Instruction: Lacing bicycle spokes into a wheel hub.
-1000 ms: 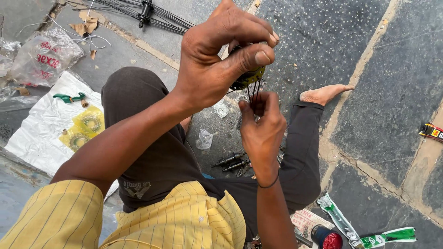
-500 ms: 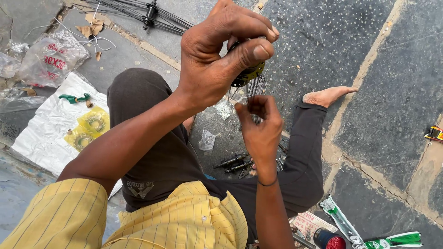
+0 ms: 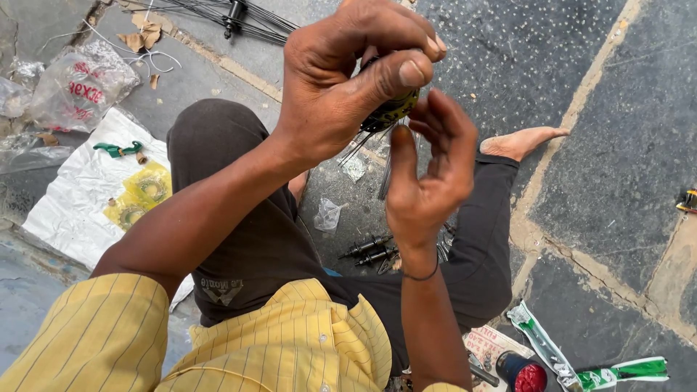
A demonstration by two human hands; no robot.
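Observation:
My left hand [image 3: 348, 80] is raised in front of me and grips a small round yellow-green hub-like part [image 3: 392, 110], mostly hidden by the fingers. Thin dark metal spokes [image 3: 385, 170] hang down from that part. My right hand [image 3: 428, 178] is just below and right of it, fingers partly spread, thumb and fingers touching the hanging spokes. I sit on the stone floor with dark trousers and a bare foot [image 3: 519, 141] stretched out.
Several black axle bolts [image 3: 370, 250] lie on the floor between my legs. A white sheet [image 3: 80, 196] with yellow packets and a green tool lies at left. A spoke bundle [image 3: 225, 14] lies at top. A red-capped tin [image 3: 526, 374] and green-white wrappers [image 3: 617, 372] lie at bottom right.
My right hand has risen closer to the part and its fingers have spread apart around the spokes. My left hand keeps its grip.

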